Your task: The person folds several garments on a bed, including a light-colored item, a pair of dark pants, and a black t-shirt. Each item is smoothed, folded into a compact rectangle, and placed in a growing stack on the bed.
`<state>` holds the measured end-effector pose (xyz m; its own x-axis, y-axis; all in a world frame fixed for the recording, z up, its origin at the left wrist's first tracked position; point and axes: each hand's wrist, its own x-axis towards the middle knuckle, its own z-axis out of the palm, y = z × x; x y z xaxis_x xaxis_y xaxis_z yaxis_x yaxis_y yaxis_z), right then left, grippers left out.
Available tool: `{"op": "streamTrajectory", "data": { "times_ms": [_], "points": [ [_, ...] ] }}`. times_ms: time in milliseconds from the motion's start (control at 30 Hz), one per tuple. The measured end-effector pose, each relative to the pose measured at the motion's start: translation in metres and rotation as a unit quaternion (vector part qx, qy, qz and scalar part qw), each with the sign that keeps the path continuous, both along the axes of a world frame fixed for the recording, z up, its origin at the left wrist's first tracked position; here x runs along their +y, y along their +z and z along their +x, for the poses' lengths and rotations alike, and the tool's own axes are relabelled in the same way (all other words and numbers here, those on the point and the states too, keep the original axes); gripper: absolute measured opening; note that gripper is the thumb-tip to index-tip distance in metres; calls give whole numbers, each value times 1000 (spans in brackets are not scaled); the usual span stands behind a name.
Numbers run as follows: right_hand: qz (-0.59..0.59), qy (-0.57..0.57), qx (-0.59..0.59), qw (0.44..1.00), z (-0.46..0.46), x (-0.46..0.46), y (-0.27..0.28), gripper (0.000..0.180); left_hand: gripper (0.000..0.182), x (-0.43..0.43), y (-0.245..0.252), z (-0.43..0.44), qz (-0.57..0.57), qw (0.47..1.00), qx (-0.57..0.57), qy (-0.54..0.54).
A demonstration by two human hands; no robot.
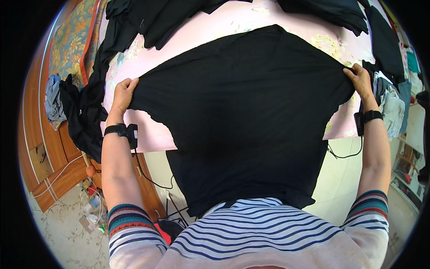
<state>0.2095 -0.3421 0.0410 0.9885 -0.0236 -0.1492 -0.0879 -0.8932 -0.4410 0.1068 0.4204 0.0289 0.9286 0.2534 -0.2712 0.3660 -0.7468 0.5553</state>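
A black short-sleeved top [248,111] is stretched wide between my two hands. My left hand [125,93] pinches the end of one sleeve, thumb on top. At the other side my right hand [360,79] grips the opposite sleeve. The top's upper part spreads over a pink floral sheet [147,134], while its lower part hangs past the sheet's front edge against my striped shirt [252,232]. A black strap with a small device sits on each wrist.
More black garments [161,20] lie across the far side of the sheet. A black cloth [84,117] drapes at the left, near wooden cabinets [72,143]. Folded grey clothes [389,107] are stacked at the right. Cables and small items [92,212] lie low on the left.
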Motion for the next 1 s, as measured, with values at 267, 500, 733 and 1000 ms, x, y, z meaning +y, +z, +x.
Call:
{"op": "streamTrajectory", "data": {
  "times_ms": [267, 500, 733, 1000],
  "points": [
    [169, -47, 75, 982, -8, 10, -17, 29, 31, -41, 0, -3, 267, 961, -64, -26],
    [205, 36, 223, 952, -17, 14, 13, 45, 36, -191, 2, 41, 61, 903, -271, -327],
    [-210, 91, 123, 966, 8, -11, 25, 28, 14, -208, -28, 99, 62, 958, -168, -223],
    [42, 135, -138, 980, 40, 135, -17, 28, 24, -194, -40, 138, -24, 987, -135, -80]
  ]
}}
